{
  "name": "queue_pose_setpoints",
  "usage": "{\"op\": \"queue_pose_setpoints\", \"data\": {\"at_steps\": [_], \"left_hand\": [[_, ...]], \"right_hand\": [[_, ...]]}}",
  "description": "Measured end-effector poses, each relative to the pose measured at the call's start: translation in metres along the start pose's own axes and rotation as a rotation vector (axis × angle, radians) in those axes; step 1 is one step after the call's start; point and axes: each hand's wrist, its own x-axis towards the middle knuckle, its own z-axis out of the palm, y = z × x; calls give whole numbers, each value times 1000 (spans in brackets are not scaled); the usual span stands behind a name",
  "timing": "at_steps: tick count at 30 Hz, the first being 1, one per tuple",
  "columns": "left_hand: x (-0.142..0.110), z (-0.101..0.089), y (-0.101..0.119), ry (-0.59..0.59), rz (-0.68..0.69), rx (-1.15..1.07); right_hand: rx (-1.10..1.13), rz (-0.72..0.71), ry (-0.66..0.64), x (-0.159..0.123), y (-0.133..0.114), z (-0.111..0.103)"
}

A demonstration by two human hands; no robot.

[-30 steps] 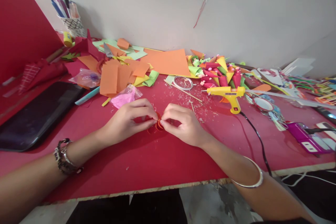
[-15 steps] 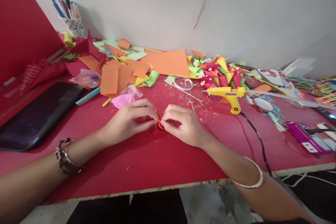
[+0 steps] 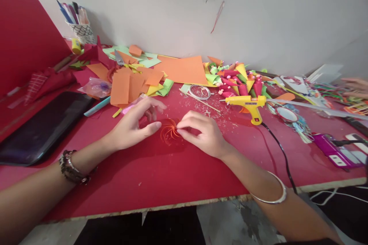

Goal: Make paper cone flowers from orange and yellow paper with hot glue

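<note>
Between thumb and fingertips my right hand pinches the edge of an orange spiral of thin curled strips, which look like paper. The strips fan out in loose curves over the red tabletop. To the left of the spiral, my left hand is open, thumb and fingers apart, holding nothing. A pink piece in a clear bag lies partly hidden behind that hand.
A yellow glue gun with a black cord lies to the right. Coloured paper pieces, scissors and a pile of paper cones line the back. A dark phone-like slab lies left. Another person's hand is far right.
My left hand has let go of the orange spiral and moved left, opening. The strips have spread out while my right hand keeps its pinch. Another person's hand has appeared at far right.
</note>
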Motion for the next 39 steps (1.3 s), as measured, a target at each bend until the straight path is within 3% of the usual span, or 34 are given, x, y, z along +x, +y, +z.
{"op": "queue_pose_setpoints", "data": {"at_steps": [6, 10, 15, 20, 24, 27, 39], "left_hand": [[-1, -1, 0, -93, 49, 152], [-2, -1, 0, -69, 54, 158], [0, -12, -7, -3, 70, 256], [3, -29, -22, 114, -21, 623], [0, -31, -31, -3, -189, 854], [-2, -28, -33, -48, -257, 895], [0, -25, -23, -15, -211, 936]], "right_hand": [[-12, -79, 67, 0, -1, -4], [-45, -77, 99, 0, -1, -5], [-42, 66, 186, 1, 2, -3], [-17, 216, 266, 2, 7, -2], [-8, 307, 306, 2, 11, -2], [3, 355, 318, 1, 13, -2], [25, 384, 274, 2, 15, 1]]}}
